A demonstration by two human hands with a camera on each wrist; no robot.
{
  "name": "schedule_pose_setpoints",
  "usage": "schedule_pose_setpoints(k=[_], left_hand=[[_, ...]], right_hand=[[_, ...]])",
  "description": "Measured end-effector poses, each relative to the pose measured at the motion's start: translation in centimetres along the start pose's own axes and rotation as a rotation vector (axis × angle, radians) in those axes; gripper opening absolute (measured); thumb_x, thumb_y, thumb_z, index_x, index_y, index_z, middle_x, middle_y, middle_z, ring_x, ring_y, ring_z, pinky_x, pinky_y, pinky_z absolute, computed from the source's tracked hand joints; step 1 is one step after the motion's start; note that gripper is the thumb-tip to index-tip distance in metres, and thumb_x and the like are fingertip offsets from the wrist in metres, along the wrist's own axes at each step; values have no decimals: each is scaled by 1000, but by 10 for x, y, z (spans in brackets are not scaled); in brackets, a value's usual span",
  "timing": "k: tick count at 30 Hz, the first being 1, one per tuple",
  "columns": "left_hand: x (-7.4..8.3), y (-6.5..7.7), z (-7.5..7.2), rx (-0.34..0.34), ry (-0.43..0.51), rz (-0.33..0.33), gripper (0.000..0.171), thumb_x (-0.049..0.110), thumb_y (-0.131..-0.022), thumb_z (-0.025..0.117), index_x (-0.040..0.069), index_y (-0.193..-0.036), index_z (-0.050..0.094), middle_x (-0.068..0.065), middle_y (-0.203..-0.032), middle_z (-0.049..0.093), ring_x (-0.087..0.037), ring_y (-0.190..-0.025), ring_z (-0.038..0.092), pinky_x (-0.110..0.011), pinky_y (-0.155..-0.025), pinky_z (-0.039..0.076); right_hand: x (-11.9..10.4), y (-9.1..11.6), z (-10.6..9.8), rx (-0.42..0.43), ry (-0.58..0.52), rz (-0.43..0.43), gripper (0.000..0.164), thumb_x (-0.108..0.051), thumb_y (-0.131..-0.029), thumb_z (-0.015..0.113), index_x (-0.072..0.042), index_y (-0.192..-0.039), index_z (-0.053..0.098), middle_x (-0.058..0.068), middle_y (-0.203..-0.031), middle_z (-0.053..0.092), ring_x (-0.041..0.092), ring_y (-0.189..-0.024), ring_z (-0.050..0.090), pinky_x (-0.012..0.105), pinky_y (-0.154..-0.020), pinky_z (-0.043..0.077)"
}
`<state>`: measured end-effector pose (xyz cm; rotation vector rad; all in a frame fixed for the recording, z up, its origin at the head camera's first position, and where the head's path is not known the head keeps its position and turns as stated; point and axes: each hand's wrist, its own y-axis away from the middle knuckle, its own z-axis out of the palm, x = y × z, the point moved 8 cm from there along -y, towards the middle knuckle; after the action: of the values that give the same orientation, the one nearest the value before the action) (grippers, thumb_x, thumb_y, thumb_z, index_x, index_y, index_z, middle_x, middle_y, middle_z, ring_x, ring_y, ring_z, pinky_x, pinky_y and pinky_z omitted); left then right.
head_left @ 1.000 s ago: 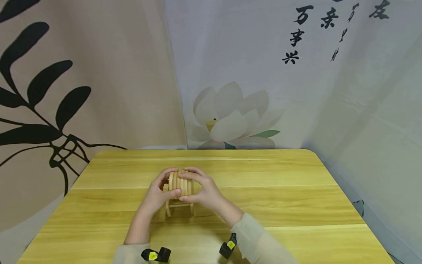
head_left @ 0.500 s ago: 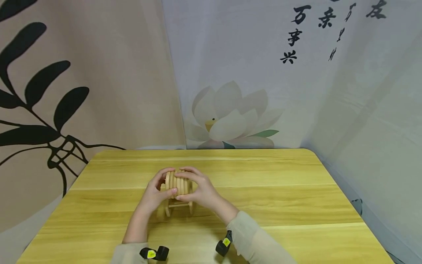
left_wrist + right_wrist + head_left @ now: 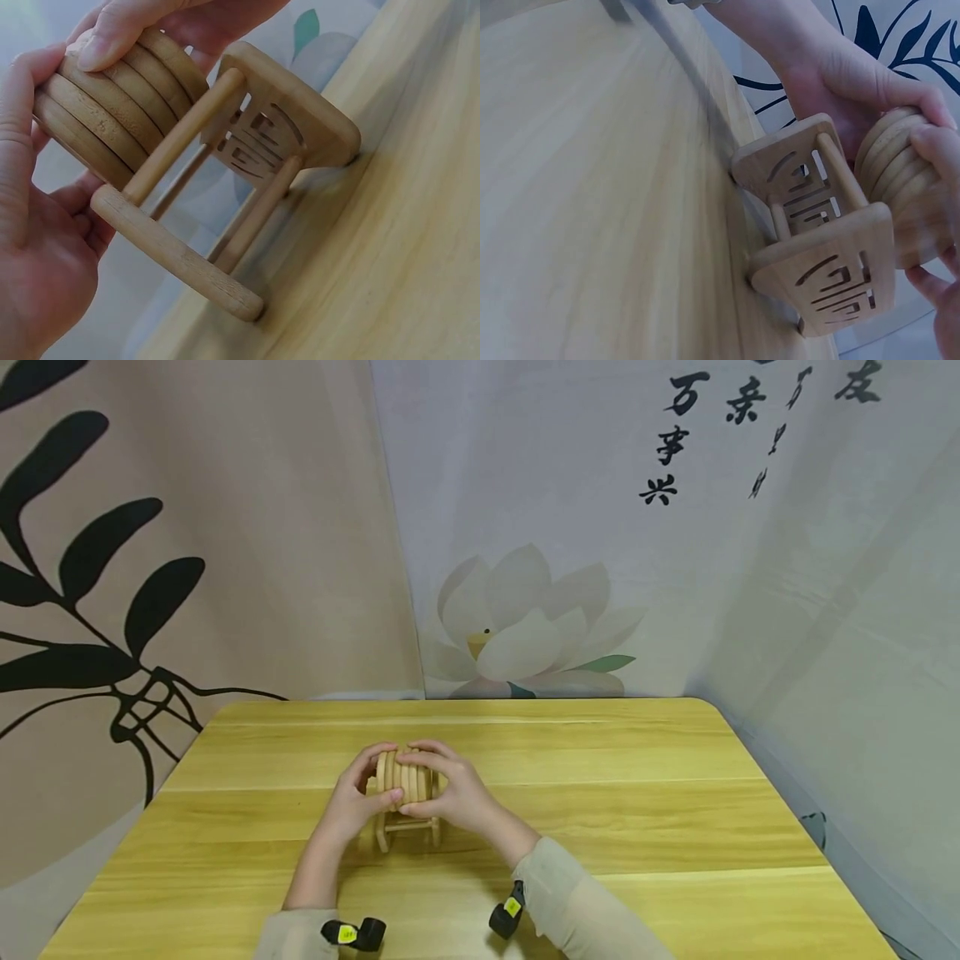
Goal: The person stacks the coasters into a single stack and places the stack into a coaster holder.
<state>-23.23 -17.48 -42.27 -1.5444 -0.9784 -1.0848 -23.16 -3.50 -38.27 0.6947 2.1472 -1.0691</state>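
A stack of several round wooden coasters (image 3: 410, 781) stands on edge between my two hands, just above a wooden coaster holder (image 3: 409, 827). My left hand (image 3: 355, 800) grips the stack's left side, thumb in front and fingers over the top. From the right, my right hand (image 3: 463, 792) pinches the same coasters (image 3: 112, 105) between thumb and fingers. In the right wrist view the holder (image 3: 825, 281) has two side panels with cut-out patterns, joined by round rods. It stands on the table. Whether the coasters touch its upper rods cannot be told.
The wooden table (image 3: 600, 827) stretches around the holder on all sides. A printed curtain (image 3: 540, 510) with a lotus and writing hangs behind its far edge. Each wrist bears a black camera (image 3: 507, 913).
Both hands have shifted the coasters slightly to the left over the holder, then stayed almost still. The holder has kept its place, and both grips look the same.
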Motion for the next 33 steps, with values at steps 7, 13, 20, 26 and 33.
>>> schedule_pose_setpoints(k=[7, 13, 20, 26, 33], left_hand=[[-6, -1, 0, 0, 5, -7, 62, -3, -82, 71, 6, -137, 44, -23, -120, 49, -29, -99, 54, -36, -73, 55], [-11, 0, 0, 2, 7, -26, 62, -3, -82, 71, 6, -137, 44, -24, -120, 48, -30, -98, 55, -36, -74, 55], [-15, 1, 0, 20, -40, -64, 63, 2, -82, 73, 10, -139, 45, -22, -127, 46, -34, -106, 50, -41, -81, 50], [-24, 1, 0, 29, -69, -96, 62, 8, -83, 74, 14, -138, 45, -16, -148, 32, -41, -132, 27, -63, -96, 33], [-27, 0, 0, 36, -68, -62, 60, 6, -83, 73, 12, -136, 47, -19, -148, 33, -40, -137, 20, -64, -104, 18]], right_hand=[[14, 2, 5, -12, -22, 37, 61, -5, -71, 85, -8, -127, 61, 7, -138, 47, 31, -123, 47, 46, -95, 46], [20, 5, 6, -8, -19, 14, 61, -12, -72, 85, -15, -128, 62, 5, -138, 48, 24, -124, 47, 36, -97, 44], [21, 7, 7, -4, 5, 16, 62, -13, -71, 86, -14, -128, 62, 12, -136, 49, 22, -124, 47, 34, -97, 43], [27, 9, 9, -7, 15, 38, 62, -15, -72, 85, -15, -129, 61, 3, -137, 48, 20, -124, 46, 36, -99, 42], [30, 11, 10, -1, -23, 44, 61, -13, -72, 86, -15, -128, 62, 1, -137, 48, 20, -123, 47, 34, -98, 43]])
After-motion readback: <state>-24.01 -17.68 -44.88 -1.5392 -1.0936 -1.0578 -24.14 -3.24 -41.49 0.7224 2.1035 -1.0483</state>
